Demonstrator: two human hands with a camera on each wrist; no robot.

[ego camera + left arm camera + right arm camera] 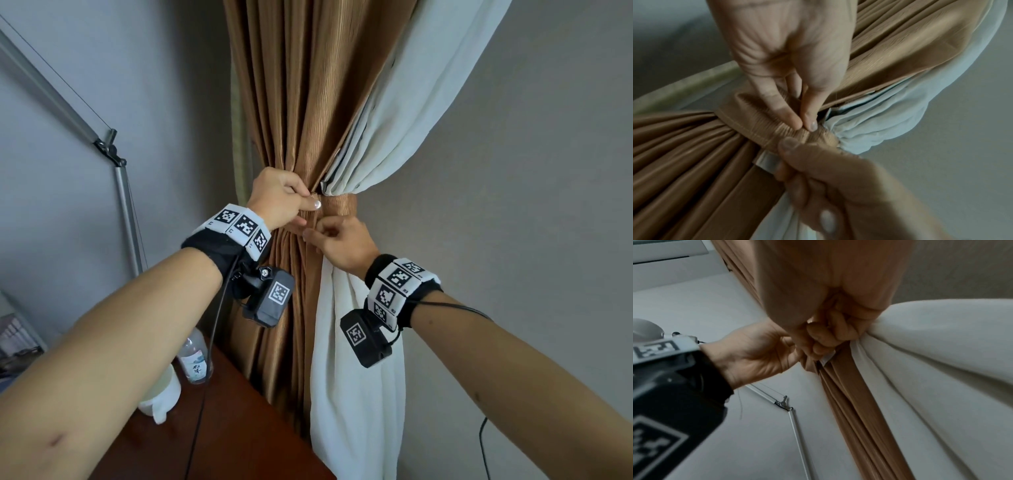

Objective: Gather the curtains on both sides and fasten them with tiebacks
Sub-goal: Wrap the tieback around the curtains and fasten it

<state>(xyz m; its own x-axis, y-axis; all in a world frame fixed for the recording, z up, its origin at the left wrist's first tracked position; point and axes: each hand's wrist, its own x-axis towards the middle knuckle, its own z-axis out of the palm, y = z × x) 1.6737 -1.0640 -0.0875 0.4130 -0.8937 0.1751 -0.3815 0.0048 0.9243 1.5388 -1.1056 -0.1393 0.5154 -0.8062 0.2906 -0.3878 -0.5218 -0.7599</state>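
A brown curtain (308,102) and a white sheer curtain (394,137) hang gathered into one bundle. A brown ribbed tieback (339,205) wraps the bundle at its narrowest point. My left hand (287,202) pinches the tieback (760,123) from the left between thumb and forefinger. Just below it, my right hand (337,240) is curled on the band's other end, thumb pressed on the tieback. A small white tab (766,162) shows under the band by my right hand (818,178). In the right wrist view both hands meet at the gather, my left hand (760,350) on the left.
A dark wooden table (239,428) stands at the lower left, close to the curtain's foot. On it are a plastic bottle (195,356) and a white object (161,394). A jointed metal lamp arm (113,154) runs along the left wall. Bare wall lies to the right.
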